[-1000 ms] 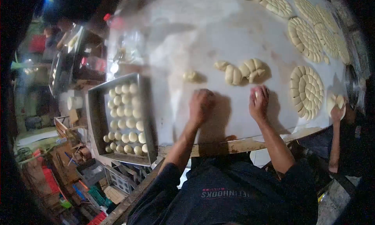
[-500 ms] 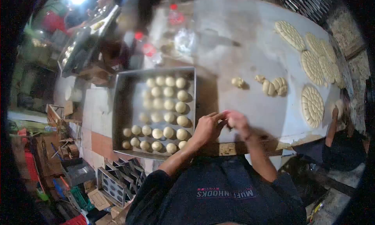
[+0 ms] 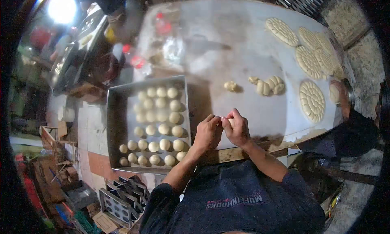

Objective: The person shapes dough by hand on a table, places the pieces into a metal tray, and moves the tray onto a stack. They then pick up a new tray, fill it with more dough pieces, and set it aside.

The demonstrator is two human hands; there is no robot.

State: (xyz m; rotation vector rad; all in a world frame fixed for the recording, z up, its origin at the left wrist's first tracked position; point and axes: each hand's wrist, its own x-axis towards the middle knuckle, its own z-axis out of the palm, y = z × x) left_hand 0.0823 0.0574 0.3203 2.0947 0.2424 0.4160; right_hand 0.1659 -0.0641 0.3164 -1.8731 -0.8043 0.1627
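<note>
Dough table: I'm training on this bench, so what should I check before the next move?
1. Right hand gripping: ok, a pale piece, apparently dough, shows at its fingers.
2. Left hand gripping: cannot tell, its curled fingers hide any contents.
3. Room in the metal tray: ok, bare area toward its upper left.
4. Dough balls all apart: cannot tell, the upper-left ones blur.
5. Small dough lump clear of the larger dough pieces: ok, a gap shows.
6. Another person's hand clear: ok, far right.

A gap to pass
The worktop (image 3: 260,43) has room between the tray (image 3: 122,120) with raised sides and the small dough lump (image 3: 230,86).
</note>
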